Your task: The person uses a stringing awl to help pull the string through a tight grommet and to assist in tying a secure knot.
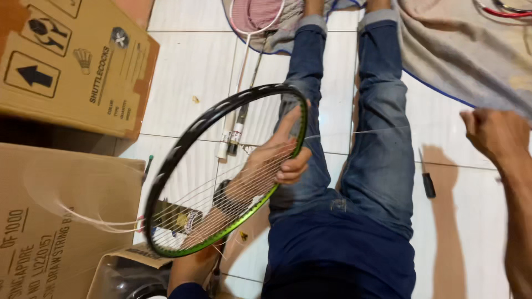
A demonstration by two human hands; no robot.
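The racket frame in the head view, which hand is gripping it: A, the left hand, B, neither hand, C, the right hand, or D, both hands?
A: the left hand grips the black and green badminton racket frame at its rim, while the right hand is off to the side pulling a thin string taut.

Left hand (274, 160) sits inside the racket frame (183, 141), fingers against the partly strung face; passage through the hoop is blocked lower down by strings, open only near the upper rim. Right hand (496, 133) is well apart at the far right, closed on a taut string (366, 133) that crosses above both jeans-clad legs (377, 138), barring that span. Cardboard boxes (72, 66) wall off the left side. Two spare rackets (238, 116) lie on the tile behind the frame. Bare tile (476, 221) right of the legs is free, apart from a small dark-handled tool (428, 182).
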